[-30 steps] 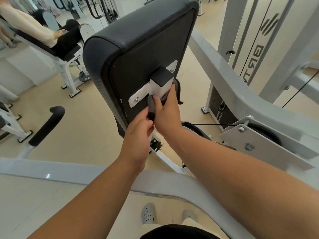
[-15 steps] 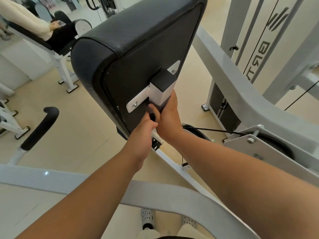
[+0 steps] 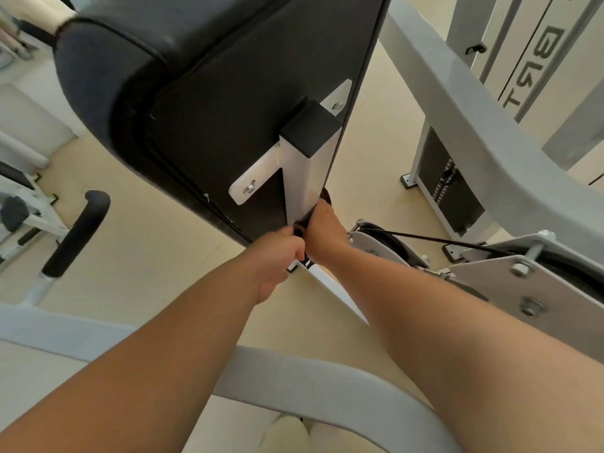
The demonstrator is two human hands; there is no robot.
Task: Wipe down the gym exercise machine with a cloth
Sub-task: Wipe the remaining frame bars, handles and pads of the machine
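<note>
over the grey frame bar (image 3: 294,377), a person's left hand (image 3: 277,256) and right hand (image 3: 323,233) both clench a dark cloth (image 3: 327,196) wrapped round the lower end of the white post (image 3: 307,178) behind the black back pad (image 3: 196,93). soft and light, the cloth looks best bunched tight against the stiff, slick steel. beyond lie the beige floor (image 3: 147,230) and a weight stack (image 3: 447,191).

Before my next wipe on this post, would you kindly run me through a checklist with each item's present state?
1. Left hand grips cloth: ok.
2. Right hand grips cloth: ok.
3. Cloth against post: ok.
4. Both hands clear of cable: ok.
5. Post's far side wiped: cannot tell.
</note>
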